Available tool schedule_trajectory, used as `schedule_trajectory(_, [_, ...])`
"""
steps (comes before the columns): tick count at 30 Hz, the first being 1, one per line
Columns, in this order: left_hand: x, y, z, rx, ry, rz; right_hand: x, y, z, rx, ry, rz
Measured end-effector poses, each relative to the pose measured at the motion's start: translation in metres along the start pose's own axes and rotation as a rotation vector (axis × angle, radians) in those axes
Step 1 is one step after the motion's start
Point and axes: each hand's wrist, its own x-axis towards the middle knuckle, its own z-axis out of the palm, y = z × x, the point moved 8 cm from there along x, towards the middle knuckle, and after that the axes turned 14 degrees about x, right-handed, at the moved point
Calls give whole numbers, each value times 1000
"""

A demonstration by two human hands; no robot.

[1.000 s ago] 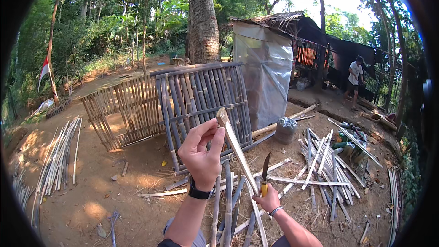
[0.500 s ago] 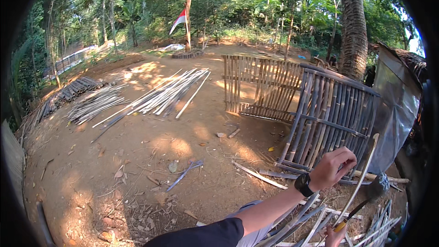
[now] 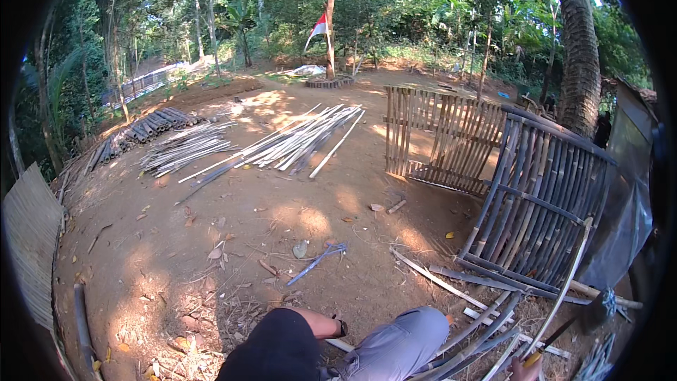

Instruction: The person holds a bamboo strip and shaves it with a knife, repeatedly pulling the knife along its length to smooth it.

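In the head view, the right hand [image 3: 525, 369] is clamped on the knife [image 3: 553, 341] at the lower right, blade pointing up and rightward. The strip [image 3: 569, 281] rises beside it, long axis running away and slightly right, its far end before the panel [image 3: 539, 197]; whether that hand grips it too, I cannot tell. The left hand is hidden, apparently behind the knee [image 3: 412, 335], its state unreadable. This looks like readying for knife work; cutting would call for steadying the strip.
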Motion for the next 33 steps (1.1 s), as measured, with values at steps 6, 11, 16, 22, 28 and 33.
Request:
schedule_trajectory(6, [-133,29,-245,731,737,-344,-3,-47,3,-273,118,31])
schedule_trajectory(11, [-331,133,-416,-280,1398,446,1,-43,4,-165,38,159])
schedule_trajectory(16, [-420,235,-431,-952,2014,1151,-11,-54,-15,-349,69,80])
schedule_trajectory(22, [-427,246,-422,-1138,2055,1018,-16,-55,-15,-255,81,137])
schedule_trajectory(28, [-422,239,-431,-1188,1950,937,-11,-53,-11,-296,49,126])
schedule_trajectory(33, [-428,227,-431,-1012,2003,843,-7,-51,-6,-299,81,110])
